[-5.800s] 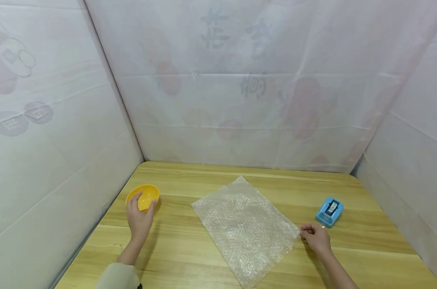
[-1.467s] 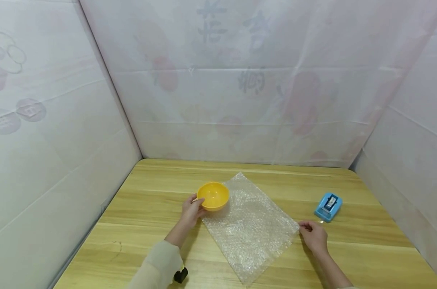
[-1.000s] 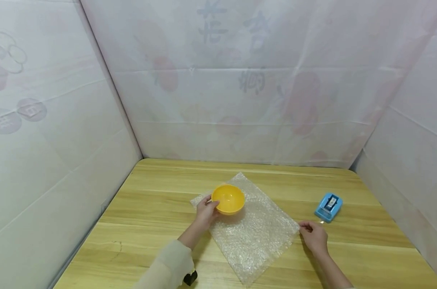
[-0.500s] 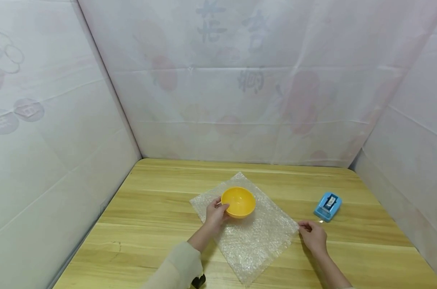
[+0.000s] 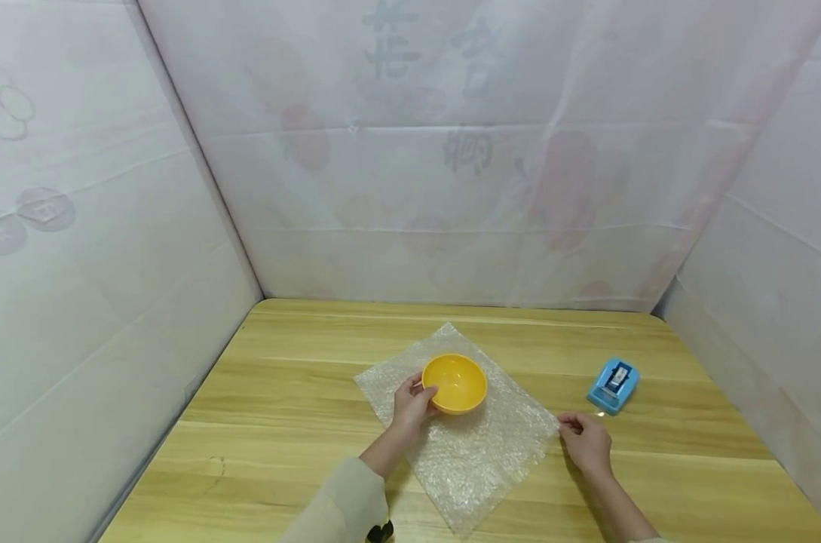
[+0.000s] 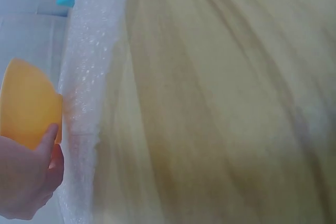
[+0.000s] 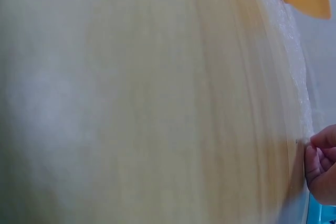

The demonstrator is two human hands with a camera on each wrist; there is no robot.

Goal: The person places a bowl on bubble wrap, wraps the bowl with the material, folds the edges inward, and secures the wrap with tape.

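Observation:
A yellow bowl (image 5: 456, 383) stands upright over the middle of a sheet of bubble wrap (image 5: 478, 467). My left hand (image 5: 412, 403) grips its left side, thumb at the rim and fingers round the outside. In the left wrist view the bowl (image 6: 29, 106) has its base right at the bubble wrap (image 6: 97, 40), with my left hand (image 6: 31, 177) low on its wall. My right hand (image 5: 586, 445) pinches the sheet's right corner near the table top. In the right wrist view the thumb and forefinger of my right hand (image 7: 323, 163) meet at that corner.
A blue tape dispenser (image 5: 614, 386) sits on the wooden table (image 5: 281, 422), just beyond my right hand. White printed cloth walls (image 5: 396, 226) enclose the table at the back and on both sides.
My left hand has taken hold of the bowl at the far left and carried it rightward over the middle of the bubble wrap. The right hand has kept its pinch on the corner.

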